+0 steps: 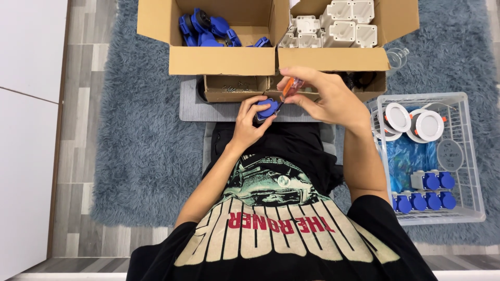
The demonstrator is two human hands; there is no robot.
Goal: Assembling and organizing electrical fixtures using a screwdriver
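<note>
Two open brown cardboard boxes sit side by side at the top: the left box [221, 60] holds blue socket parts [208, 26], the right box [333, 58] holds grey-white housings [341, 26]. Below them lies a shallow cardboard tray [234, 88] (its small contents are too tiny to make out). To your right, a clear plastic crate [469, 156] holds round white fittings [414, 120] and a row of blue-capped pieces [424, 200]. Your left hand [249, 122] grips a blue socket cover [267, 109] above your lap. Your right hand [325, 96] pinches an orange-handled screwdriver [290, 87], its tip hidden against the cover.
</note>
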